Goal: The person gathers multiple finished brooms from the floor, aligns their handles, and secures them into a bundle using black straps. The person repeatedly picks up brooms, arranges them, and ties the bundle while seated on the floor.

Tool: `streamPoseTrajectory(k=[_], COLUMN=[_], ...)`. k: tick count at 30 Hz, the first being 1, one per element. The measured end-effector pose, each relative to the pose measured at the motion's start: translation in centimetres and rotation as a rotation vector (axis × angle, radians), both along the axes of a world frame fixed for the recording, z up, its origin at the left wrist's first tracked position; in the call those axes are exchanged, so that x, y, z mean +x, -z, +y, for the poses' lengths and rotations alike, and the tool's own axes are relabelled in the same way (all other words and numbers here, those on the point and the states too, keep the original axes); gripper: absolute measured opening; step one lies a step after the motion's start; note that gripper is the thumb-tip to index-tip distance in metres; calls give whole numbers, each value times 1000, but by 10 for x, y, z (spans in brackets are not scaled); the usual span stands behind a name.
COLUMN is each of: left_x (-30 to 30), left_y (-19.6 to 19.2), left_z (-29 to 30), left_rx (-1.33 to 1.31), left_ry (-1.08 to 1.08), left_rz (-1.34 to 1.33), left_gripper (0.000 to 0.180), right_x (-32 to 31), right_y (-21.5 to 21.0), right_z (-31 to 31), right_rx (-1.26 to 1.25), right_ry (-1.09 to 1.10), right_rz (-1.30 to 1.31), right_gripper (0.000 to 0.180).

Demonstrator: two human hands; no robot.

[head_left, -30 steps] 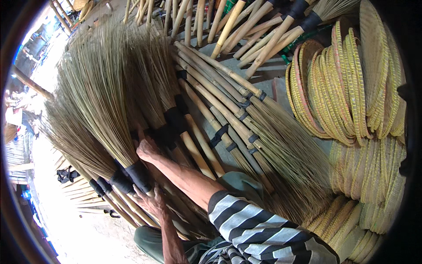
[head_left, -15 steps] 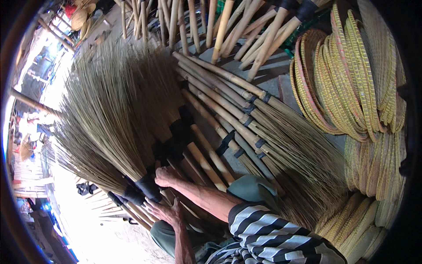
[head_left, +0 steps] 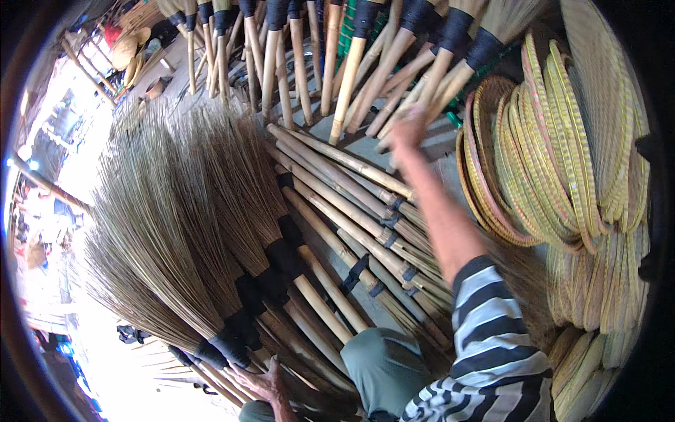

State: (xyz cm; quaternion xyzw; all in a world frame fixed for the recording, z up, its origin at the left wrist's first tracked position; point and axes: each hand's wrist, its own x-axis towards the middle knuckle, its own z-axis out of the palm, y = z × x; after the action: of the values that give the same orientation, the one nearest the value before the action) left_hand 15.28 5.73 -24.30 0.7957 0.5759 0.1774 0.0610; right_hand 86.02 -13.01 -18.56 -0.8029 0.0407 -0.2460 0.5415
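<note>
My left hand (head_left: 260, 383) lies low on the near side, its fingers stretched out over the handles just below the black binding (head_left: 230, 346) of a broom. A fan of grass brooms (head_left: 162, 239) spreads to the upper left, bristles away from me. My right hand (head_left: 409, 133) is far out at the upper right, smeared by motion, beside the handle ends of a row of leaning brooms (head_left: 342, 91). Whether it touches one of those handles is not visible. Between my hands lie several bamboo-handled brooms (head_left: 337, 179) pointing the other way, with dark ties round them.
Round woven trays (head_left: 541, 148) with yellow rims are stacked at the right, with more woven pieces (head_left: 587, 281) below. My green-clad knee (head_left: 383, 362) stands close beside the brooms. At the far upper left are a flat round hat (head_left: 126, 50) and poles.
My right hand has left the broom binding beside my left hand and swung up and right to the leaning brooms. The view has shifted, showing more of that row. My left hand stays low.
</note>
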Motion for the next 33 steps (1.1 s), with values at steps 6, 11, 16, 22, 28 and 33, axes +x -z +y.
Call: streamPoseTrajectory(k=[6, 11, 16, 22, 28, 33], left_x=[5, 17, 11, 2, 6, 3], left_y=[-19, -40, -44, -39, -32, -20], left_z=[-7, -11, -5, -1, -4, -2], left_rx=[-121, -208, -170, -179, -136, -120], left_ry=[-14, -56, -16, -33, -52, -67], left_rz=[2, -55, -36, -74, -51, -117], left_gripper=[141, 136, 131, 125, 120, 80], right_x=[148, 188, 227, 217, 200, 198], right_y=[-21, 27, 35, 2, 2, 6], right_z=[-133, -132, -135, -143, -107, -101], right_rx=[47, 589, 446, 509, 383, 476], right_ry=[-75, -280, -484, -440, -358, -295], right_rz=[200, 496, 501, 547, 586, 542], right_gripper=[79, 93, 79, 83, 104, 90])
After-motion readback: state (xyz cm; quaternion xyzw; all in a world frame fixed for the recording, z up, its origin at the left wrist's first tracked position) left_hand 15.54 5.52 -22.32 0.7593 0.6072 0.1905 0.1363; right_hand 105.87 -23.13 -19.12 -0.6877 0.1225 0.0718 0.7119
